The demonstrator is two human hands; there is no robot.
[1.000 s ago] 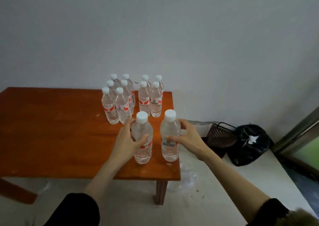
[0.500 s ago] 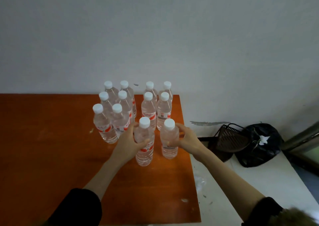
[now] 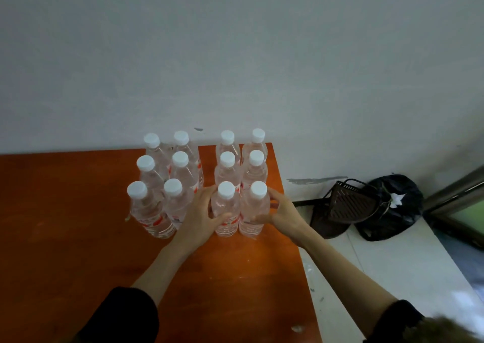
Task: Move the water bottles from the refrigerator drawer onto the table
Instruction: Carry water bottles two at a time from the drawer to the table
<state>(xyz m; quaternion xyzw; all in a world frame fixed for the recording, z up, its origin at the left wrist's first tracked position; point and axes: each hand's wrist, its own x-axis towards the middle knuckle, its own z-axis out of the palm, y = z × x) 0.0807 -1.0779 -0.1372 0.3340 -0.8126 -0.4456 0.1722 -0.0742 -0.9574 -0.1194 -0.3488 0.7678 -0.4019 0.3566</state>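
You are sliding the two front bottles back across the table [image 3: 65,238]: a moment ago they were standing well short of the group, and now they are sitting right up against the rows behind them, closing the block on the right. Your left hand [image 3: 199,217] is curling round the left bottle [image 3: 225,211], fingers wrapping its body with the thumb across the front. Your right hand [image 3: 281,211] is gripping the right bottle [image 3: 254,209] from its outer side, fingers spread on the plastic. Both bottles are standing upright with their bases on the wood, touching each other and the bottles behind [image 3: 227,169].

That is making twelve bottles on the table, two blocks of six near the far right corner by the wall. The refrigerator drawer is out of view, so you cannot tell whether more are waiting. The pair looks placed; letting go gently matters, since the packed bottles could knock one another over.
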